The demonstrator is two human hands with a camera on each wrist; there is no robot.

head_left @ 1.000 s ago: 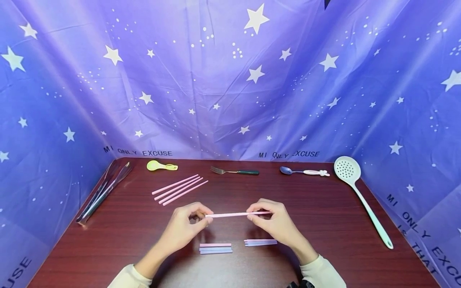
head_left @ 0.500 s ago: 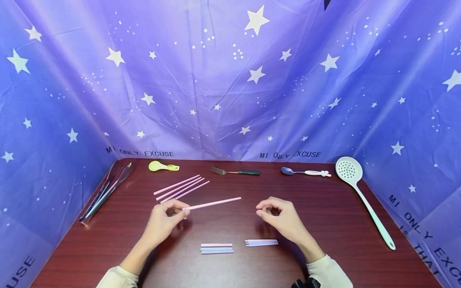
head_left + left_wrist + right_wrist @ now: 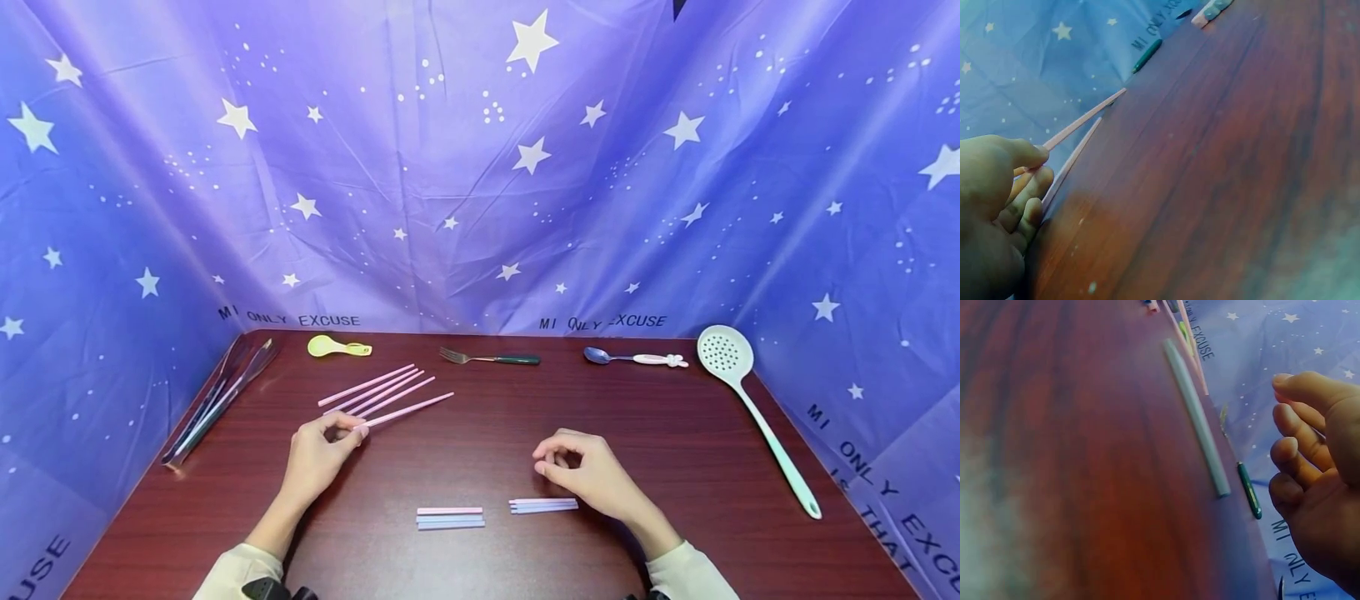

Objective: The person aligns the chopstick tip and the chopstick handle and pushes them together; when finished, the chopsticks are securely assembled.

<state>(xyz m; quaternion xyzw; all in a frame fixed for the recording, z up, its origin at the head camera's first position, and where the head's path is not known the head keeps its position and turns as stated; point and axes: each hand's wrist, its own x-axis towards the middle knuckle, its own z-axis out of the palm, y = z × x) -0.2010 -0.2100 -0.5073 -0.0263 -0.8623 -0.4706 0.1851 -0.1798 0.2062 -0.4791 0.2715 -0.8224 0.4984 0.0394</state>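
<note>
- Pinching one end of a slim, straight, pink plastic-looking stick [image 3: 412,408], the left hand [image 3: 318,458] is the nearer one; the stick's long axis runs from the fingertips away and rightward, just right of four similar pink sticks [image 3: 367,385].
- The right hand [image 3: 588,471], well apart, has loosely curled fingers holding nothing.
- Against a second ago, when both hands held the stick, it now sits further left, beside those four.
- Whether it touches the dark red-brown wood-grain table [image 3: 675,433] is hard to tell.

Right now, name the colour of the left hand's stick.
The stick is pink, clearest in the head view.
</note>
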